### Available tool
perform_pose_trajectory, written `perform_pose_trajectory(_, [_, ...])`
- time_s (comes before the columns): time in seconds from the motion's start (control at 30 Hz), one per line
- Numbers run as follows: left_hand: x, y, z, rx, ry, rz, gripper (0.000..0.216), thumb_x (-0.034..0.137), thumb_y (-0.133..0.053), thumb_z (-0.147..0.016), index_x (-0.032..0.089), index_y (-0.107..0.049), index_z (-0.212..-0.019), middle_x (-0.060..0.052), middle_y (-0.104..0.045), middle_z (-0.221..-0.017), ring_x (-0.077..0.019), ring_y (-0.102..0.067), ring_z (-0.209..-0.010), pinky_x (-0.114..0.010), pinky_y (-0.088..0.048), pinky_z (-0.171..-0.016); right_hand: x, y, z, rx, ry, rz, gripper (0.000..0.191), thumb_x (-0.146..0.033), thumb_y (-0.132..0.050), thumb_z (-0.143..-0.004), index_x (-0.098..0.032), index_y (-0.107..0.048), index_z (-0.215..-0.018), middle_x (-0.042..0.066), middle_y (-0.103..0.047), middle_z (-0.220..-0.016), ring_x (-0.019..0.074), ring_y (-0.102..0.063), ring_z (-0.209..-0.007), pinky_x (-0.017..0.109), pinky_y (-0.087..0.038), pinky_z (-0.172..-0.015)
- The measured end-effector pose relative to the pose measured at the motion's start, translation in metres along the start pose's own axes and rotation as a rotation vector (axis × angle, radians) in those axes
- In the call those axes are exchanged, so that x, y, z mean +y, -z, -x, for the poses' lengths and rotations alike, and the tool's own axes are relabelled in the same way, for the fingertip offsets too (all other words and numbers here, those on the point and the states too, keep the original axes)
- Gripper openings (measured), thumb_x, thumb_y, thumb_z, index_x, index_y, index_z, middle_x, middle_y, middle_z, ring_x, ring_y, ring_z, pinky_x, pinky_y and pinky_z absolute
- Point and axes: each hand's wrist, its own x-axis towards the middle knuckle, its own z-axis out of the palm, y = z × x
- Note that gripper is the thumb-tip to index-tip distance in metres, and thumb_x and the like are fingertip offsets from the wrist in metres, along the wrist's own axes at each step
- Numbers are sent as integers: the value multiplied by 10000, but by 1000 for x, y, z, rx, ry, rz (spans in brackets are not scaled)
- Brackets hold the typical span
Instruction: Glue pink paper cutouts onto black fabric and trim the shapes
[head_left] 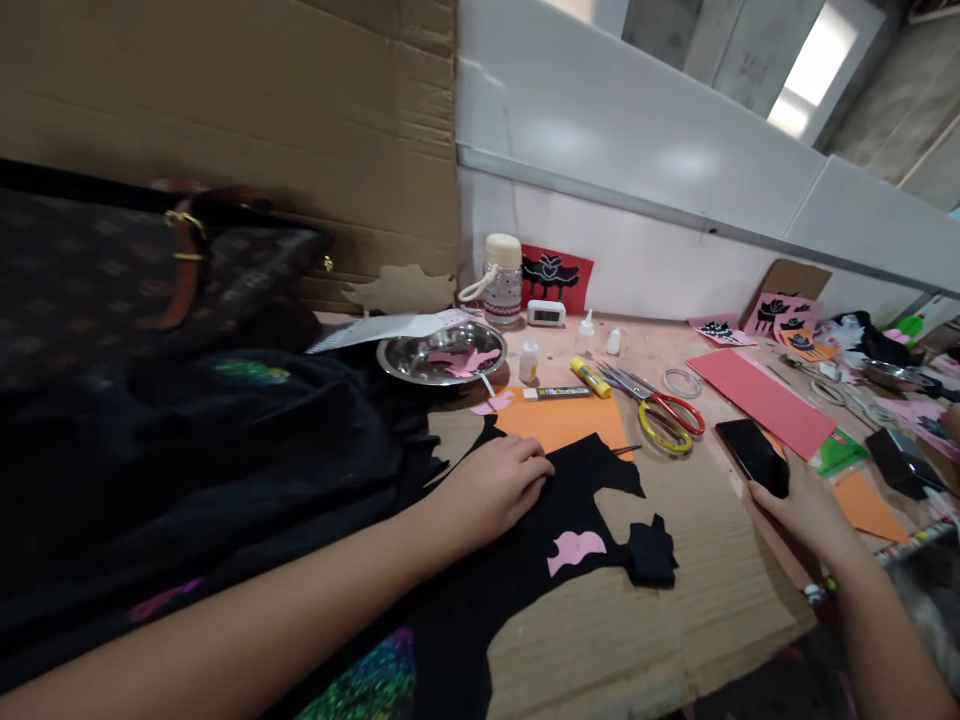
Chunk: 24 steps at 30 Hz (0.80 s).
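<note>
On cardboard, left hand (491, 487) flat on black felt (555, 540), right hand (799, 500) gripping phone (754, 455).

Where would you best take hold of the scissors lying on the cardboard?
By the handle loops. The scissors lie flat, red and yellow loops toward the near side, blades pointing away toward the wall. Come from above and the near side, probably with the right hand, which rests nearer, at the phone; the left hand lies on the black sheet.

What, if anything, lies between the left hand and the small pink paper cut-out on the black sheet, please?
Nothing visible does: the left hand rests on the black paper sheet, and only bare sheet separates it from the small pink paper cut-out.
</note>
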Motion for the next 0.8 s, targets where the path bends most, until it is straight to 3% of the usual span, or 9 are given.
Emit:
perform_pose_trajectory(0.1, [0, 1, -1, 0, -5, 1, 253, 128, -530, -978, 176, -774, -1022, -95, -744, -968, -248, -710, -866, -368, -561, -772, -2, 4, -2, -75, 24, 88, 644, -491, -656, -866, -64, -597, -1344, 253, -729, -1097, 431, -710, -1025, 495, -551, -846])
perform_pose_trajectory(0.17, [0, 2, -1, -3, -6, 7, 251, 131, -534, -977, 179, -775, -1025, -95, -745, -966, -245, -709, -866, -365, -558, -774, -10, 12, -3, -47, 80, 103, 633, -486, -622, -898, -38, -601, -1344, 279, -713, -1146, 440, -691, -1079, 525, -546, -906])
perform_pose_trajectory(0.3, [0, 3, -2, -9, 3, 36, 274, 168, -508, -994, 181, -778, -1036, -110, -741, -972, -253, -704, -868, -380, -555, -783, -49, 39, 6, 32, 342, -175, 409, -395, -581, -950, -131, -678, -1246, 221, -715, -1192, 373, -685, -1116, 517, -543, -991])
perform_pose_trajectory(0.37, [-1, 2, -2, -15, 10, 50, 301, 197, -482, -1007, 176, -781, -1037, -124, -740, -978, -265, -702, -879, -397, -556, -790, -76, 53, 16, 10, 471, -312, 338, -399, -578, -989, -185, -687, -1226, 181, -714, -1222, 337, -687, -1141, 512, -546, -1009])
perform_pose_trajectory(0.57, [-3, 1, -1, -38, 17, 52, 324, 225, -469, -1009, 175, -786, -1051, -126, -744, -993, -265, -696, -883, -400, -556, -791, -144, 88, 39, -269, 782, -510, 139, -247, -592, -1032, -234, -696, -1124, 98, -728, -1154, 255, -687, -1117, 438, -565, -978])
perform_pose_trajectory(0.67, [-3, 2, -2, -47, 18, 48, 343, 240, -451, -1016, 173, -784, -1060, -125, -744, -993, -267, -693, -896, -405, -556, -803, -165, 94, 37, -422, 927, -508, 189, -184, -530, -1060, -196, -716, -1032, 85, -715, -1013, 226, -675, -979, 379, -569, -870])
perform_pose_trajectory(0.8, [1, 12, 1, -13, 6, 22, 387, 283, -411, -1040, 170, -777, -1099, -128, -753, -1027, -271, -698, -915, -412, -561, -812, -187, 94, 32, -542, 1066, -469, 244, -147, -527, -1066, -180, -767, -1098, 84, -719, -1004, 208, -669, -930, 329, -555, -834])
